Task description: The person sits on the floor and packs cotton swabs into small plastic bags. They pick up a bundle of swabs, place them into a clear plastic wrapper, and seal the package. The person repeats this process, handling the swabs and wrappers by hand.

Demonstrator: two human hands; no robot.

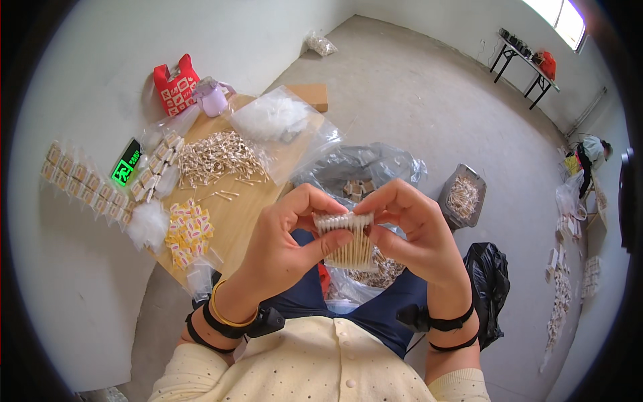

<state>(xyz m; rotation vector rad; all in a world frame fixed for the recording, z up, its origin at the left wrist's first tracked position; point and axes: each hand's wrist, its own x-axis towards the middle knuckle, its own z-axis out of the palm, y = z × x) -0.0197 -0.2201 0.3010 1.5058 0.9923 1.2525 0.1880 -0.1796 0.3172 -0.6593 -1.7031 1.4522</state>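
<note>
A bundle of cotton swabs [353,253] is held up in front of my lap, white tips at the top and pale sticks below. My left hand [281,234] pinches its left side, thumb across the sticks and fingertips by the cotton ends. On the other side, my right hand [416,231] grips the upper right corner between thumb and fingers. Whether a clear bag wraps the bundle is hard to tell. Beneath it, a grey plastic bag [395,161] stands open with small packs inside, and more loose swabs [380,271] show lower down, partly hidden by my hands.
On the wooden table [244,211] at left lie a swab heap [221,157], yellow-and-white labels [189,231] and clear plastic bags [271,119]. Packed swabs [87,181] line the wall. At right are a grey bin [463,194], a black bag [487,288] and, farther off, a person [591,153].
</note>
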